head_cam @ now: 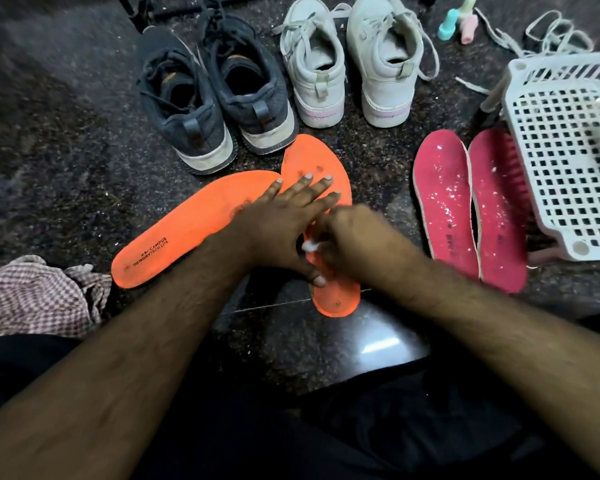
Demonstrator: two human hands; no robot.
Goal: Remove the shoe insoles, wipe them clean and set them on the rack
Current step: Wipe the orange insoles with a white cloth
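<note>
**Wiping the second orange insole**

The left hand [278, 216] presses flat, fingers straight, on the upright orange insole [329, 299] on the floor [66, 133]. The right hand [347, 244] pinches a small white wipe [309, 247] against it. Pink insoles [444, 206] wait beside the white rack [551, 188]; racking likely follows

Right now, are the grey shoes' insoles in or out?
Out, apparently: two orange insoles lie on the floor before the grey shoes; shoe interiors too dark to confirm.
</note>
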